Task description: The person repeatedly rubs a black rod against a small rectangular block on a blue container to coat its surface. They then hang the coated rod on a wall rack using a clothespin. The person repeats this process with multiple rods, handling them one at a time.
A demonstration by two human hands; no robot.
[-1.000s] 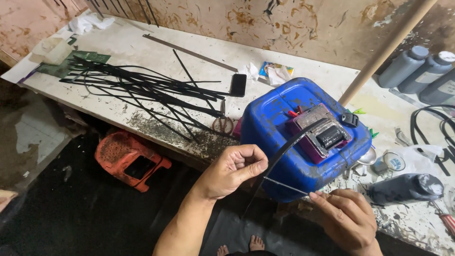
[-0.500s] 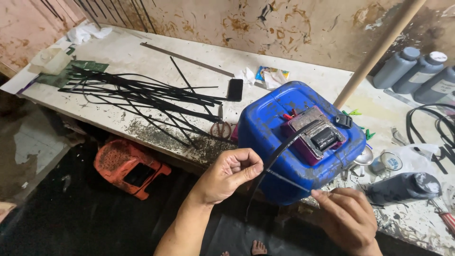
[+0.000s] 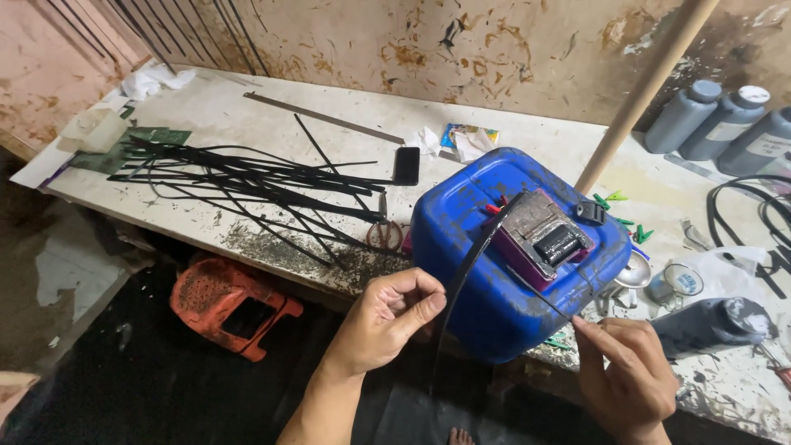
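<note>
My left hand (image 3: 387,320) pinches a long black strip (image 3: 470,264) that curves up over the blue plastic jerrycan (image 3: 486,272) and hangs down below my fingers. My right hand (image 3: 633,377) pinches a thin dark sliver (image 3: 550,302) that runs from the strip's top, near the maroon device (image 3: 545,239) lying on the can. Both hands are in front of the can, at the table's near edge.
A heap of black strips (image 3: 247,177) lies on the dirty white table (image 3: 272,115), with scissors (image 3: 383,231), a black phone (image 3: 406,165) and a metal ruler (image 3: 321,118). Grey bottles (image 3: 725,122) stand at the back right beside a wooden pole (image 3: 638,95). An orange stool (image 3: 233,305) lies on the floor.
My hands hold almost the same pose. My view has shifted slightly, so the can and table sit a little lower and nearer the middle.
</note>
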